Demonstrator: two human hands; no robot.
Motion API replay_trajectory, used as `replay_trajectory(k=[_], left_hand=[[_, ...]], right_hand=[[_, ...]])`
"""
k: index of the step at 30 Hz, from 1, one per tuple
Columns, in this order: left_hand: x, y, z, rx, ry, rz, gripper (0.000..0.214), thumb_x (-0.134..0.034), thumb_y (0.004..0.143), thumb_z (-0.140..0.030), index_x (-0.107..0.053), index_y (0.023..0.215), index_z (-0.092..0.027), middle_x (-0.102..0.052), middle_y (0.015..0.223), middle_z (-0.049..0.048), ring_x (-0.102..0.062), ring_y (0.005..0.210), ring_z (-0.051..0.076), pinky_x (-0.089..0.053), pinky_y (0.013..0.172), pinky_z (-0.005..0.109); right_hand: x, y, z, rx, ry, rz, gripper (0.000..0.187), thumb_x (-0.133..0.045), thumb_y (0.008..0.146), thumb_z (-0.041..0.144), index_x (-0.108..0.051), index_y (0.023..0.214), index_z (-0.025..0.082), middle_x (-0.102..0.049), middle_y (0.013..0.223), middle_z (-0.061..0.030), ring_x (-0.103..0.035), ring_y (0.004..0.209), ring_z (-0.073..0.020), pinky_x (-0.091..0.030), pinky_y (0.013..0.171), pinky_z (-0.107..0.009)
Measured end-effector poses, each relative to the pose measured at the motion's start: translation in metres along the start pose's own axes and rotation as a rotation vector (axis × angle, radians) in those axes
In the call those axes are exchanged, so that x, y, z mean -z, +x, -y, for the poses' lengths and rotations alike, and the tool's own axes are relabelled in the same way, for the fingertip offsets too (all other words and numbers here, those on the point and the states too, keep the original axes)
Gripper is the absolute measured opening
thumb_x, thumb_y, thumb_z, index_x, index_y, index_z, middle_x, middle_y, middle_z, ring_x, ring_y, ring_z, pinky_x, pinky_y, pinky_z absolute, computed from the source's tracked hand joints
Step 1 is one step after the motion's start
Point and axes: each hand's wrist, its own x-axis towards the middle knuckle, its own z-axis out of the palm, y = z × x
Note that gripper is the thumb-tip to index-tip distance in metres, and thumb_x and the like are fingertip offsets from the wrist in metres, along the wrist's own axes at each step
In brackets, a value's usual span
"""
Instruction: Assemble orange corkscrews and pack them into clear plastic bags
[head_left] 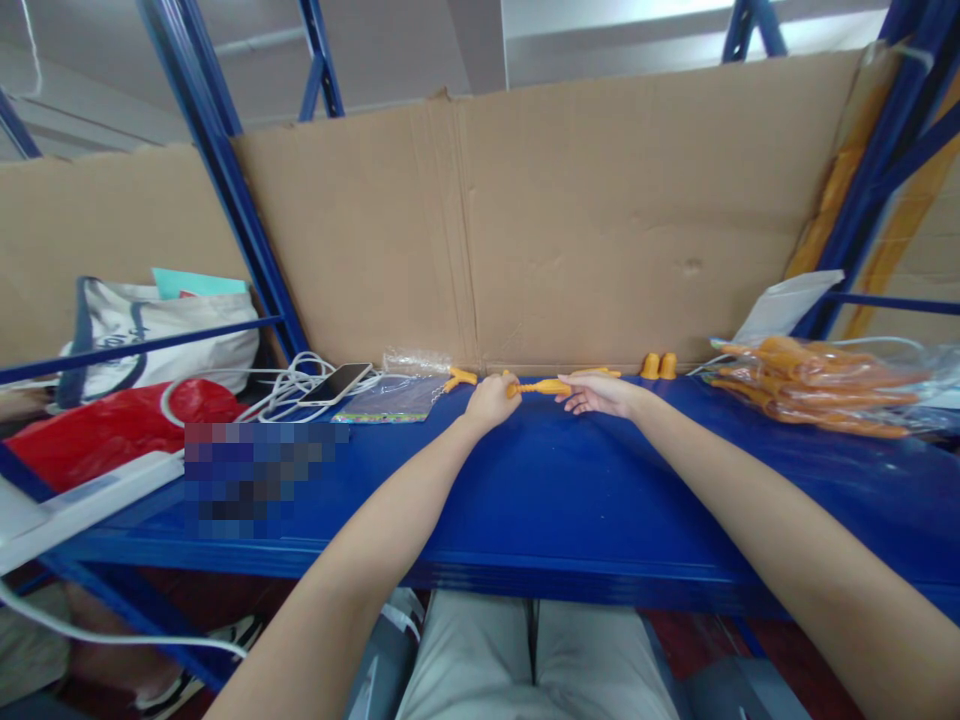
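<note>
Near the back of the blue table [555, 490], my left hand [491, 401] is closed around one end of an orange plastic piece [549, 387] with a thin, ridged neck. Its wider end reaches my right hand [602, 396], where thumb and forefinger meet it and the other fingers hang loosely curled. Left of my left hand lies an orange forked part [459, 378]. Another orange part [598, 372] lies behind my right hand, partly hidden. Two small orange domed caps [659, 366] stand upright farther right.
Clear bags of orange parts [817, 385] are piled at right. At left lie a phone [337, 384], white cables [281, 385], a clear plastic pouch [391, 398], a red bag [127, 425] and a white power strip [105, 500]. A cardboard panel [585, 220] stands behind.
</note>
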Motion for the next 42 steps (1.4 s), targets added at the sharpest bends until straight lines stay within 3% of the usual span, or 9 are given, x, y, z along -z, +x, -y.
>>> replay_trajectory(k=[17,21,24,27,31,34,37,42], left_hand=[[-0.002,-0.004,-0.003,0.042,0.030,0.063,0.031,-0.056,0.086,-0.028,-0.065,0.115,-0.022,-0.069,0.110,0.0081,-0.064,0.105,0.023,-0.050,0.091,0.032],[-0.002,-0.005,-0.001,0.016,0.032,0.024,0.046,-0.052,0.090,-0.032,-0.049,0.135,-0.021,-0.063,0.123,0.0106,-0.059,0.114,0.023,-0.047,0.095,0.034],[-0.001,-0.004,0.005,0.070,0.065,-0.011,0.048,-0.046,0.093,-0.033,-0.043,0.139,-0.018,-0.054,0.135,0.0138,-0.052,0.124,0.025,-0.043,0.101,0.037],[0.002,-0.003,0.014,0.237,0.142,0.004,0.046,-0.044,0.092,-0.031,-0.045,0.136,-0.018,-0.045,0.144,0.0156,-0.044,0.132,0.029,-0.038,0.105,0.045],[0.007,-0.004,0.026,0.487,0.220,0.069,0.050,-0.044,0.090,-0.036,-0.046,0.136,-0.015,-0.035,0.150,0.0200,-0.031,0.139,0.035,-0.033,0.107,0.055],[0.009,-0.005,0.030,0.570,0.244,0.124,0.056,-0.041,0.090,-0.039,-0.044,0.138,-0.012,-0.036,0.149,0.0226,-0.030,0.139,0.037,-0.029,0.107,0.060],[0.010,-0.005,0.030,0.608,0.266,0.212,0.058,-0.036,0.091,-0.041,-0.044,0.139,-0.009,-0.036,0.149,0.0225,-0.033,0.138,0.037,-0.027,0.108,0.062],[0.013,-0.003,0.027,0.590,0.306,0.260,0.057,-0.033,0.092,-0.042,-0.046,0.138,-0.011,-0.038,0.149,0.0182,-0.034,0.137,0.033,-0.029,0.109,0.058]], right_hand=[[-0.006,-0.003,0.003,0.022,0.044,-0.080,0.018,-0.056,0.091,0.027,-0.064,0.080,0.015,-0.065,0.066,-0.0029,-0.056,0.053,-0.0093,-0.046,0.051,-0.019],[-0.007,-0.003,0.005,0.061,0.064,-0.194,0.015,-0.056,0.091,0.025,-0.062,0.081,0.015,-0.064,0.065,-0.0028,-0.055,0.052,-0.0086,-0.046,0.050,-0.018],[-0.003,0.001,0.005,0.135,0.014,-0.343,0.012,-0.056,0.091,0.027,-0.059,0.088,0.016,-0.065,0.072,-0.0046,-0.056,0.054,-0.0089,-0.045,0.049,-0.019],[0.002,0.004,0.004,0.247,-0.244,-0.554,0.019,-0.057,0.089,0.031,-0.056,0.101,0.017,-0.067,0.086,-0.0085,-0.061,0.063,-0.0128,-0.046,0.051,-0.022],[0.003,-0.002,0.000,0.465,-0.849,-0.770,0.027,-0.056,0.089,0.034,-0.054,0.110,0.017,-0.063,0.110,-0.0147,-0.063,0.095,-0.0258,-0.049,0.073,-0.033],[-0.001,-0.010,-0.005,0.506,-1.259,-0.732,0.027,-0.049,0.092,0.030,-0.054,0.115,0.015,-0.061,0.115,-0.0192,-0.059,0.103,-0.0314,-0.044,0.082,-0.039],[-0.007,-0.013,-0.011,0.479,-1.577,-0.648,0.026,-0.044,0.094,0.025,-0.055,0.115,0.013,-0.062,0.110,-0.0199,-0.058,0.103,-0.0310,-0.040,0.083,-0.039],[-0.013,-0.009,-0.018,0.449,-1.847,-0.598,0.027,-0.039,0.096,0.017,-0.057,0.115,0.013,-0.064,0.111,-0.0168,-0.056,0.106,-0.0277,-0.037,0.082,-0.037]])
